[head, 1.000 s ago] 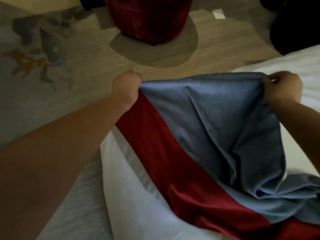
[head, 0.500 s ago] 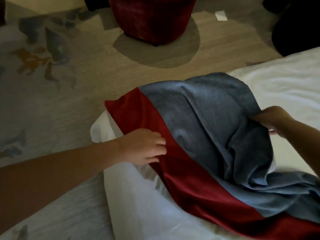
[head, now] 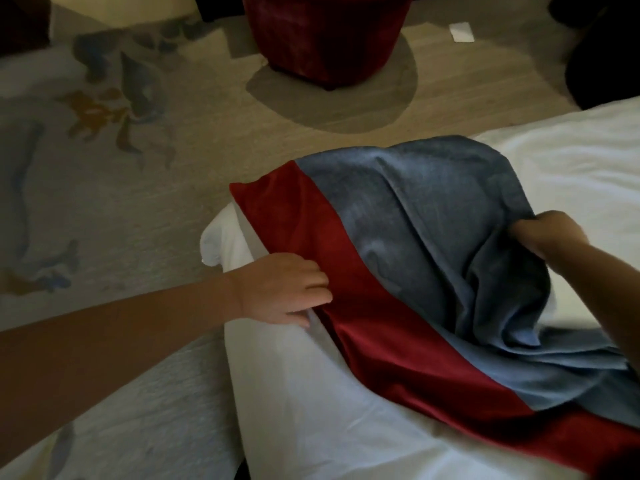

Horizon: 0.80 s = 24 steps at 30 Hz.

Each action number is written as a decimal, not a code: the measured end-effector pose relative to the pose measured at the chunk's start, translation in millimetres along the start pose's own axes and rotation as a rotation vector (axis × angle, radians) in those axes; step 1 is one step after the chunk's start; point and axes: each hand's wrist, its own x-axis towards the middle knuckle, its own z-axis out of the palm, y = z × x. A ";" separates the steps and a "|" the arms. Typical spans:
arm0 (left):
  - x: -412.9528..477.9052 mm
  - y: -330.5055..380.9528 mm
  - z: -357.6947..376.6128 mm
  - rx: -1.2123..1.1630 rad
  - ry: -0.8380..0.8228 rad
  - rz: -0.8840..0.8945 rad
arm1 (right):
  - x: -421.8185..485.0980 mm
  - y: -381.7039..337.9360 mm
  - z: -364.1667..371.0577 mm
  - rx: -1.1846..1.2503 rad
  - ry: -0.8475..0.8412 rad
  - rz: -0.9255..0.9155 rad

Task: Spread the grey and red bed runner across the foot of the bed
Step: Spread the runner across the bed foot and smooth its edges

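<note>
Head view, spreading step underway, far from done. Grey and red fabric bed runner (head: 398, 271) draped crumpled and diagonal over corner of white-sheeted bed (head: 329, 393). Left hand (head: 280, 289) pinching red hem, fingers curled; right hand (head: 554, 233) clenched round bunched grey folds. Next, likely: pull apart to flatten folds, square with bed's foot edge, avoid dragging sheet.

Grey and red bed runner (head: 408, 258), white bed (head: 311, 410), red ottoman (head: 325, 32), beige floral carpet (head: 104, 109)
</note>
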 end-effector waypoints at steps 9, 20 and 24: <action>2.6 11.6 -0.9 -0.031 -0.024 -0.181 | -16.3 -12.1 2.1 0.044 0.187 -0.246; -3.3 30.0 -15.8 0.016 -0.059 -0.069 | -35.4 1.0 5.4 0.135 0.005 -0.080; 6.7 42.3 -7.4 0.080 -0.116 0.017 | -38.0 21.9 8.1 0.023 -0.044 -0.105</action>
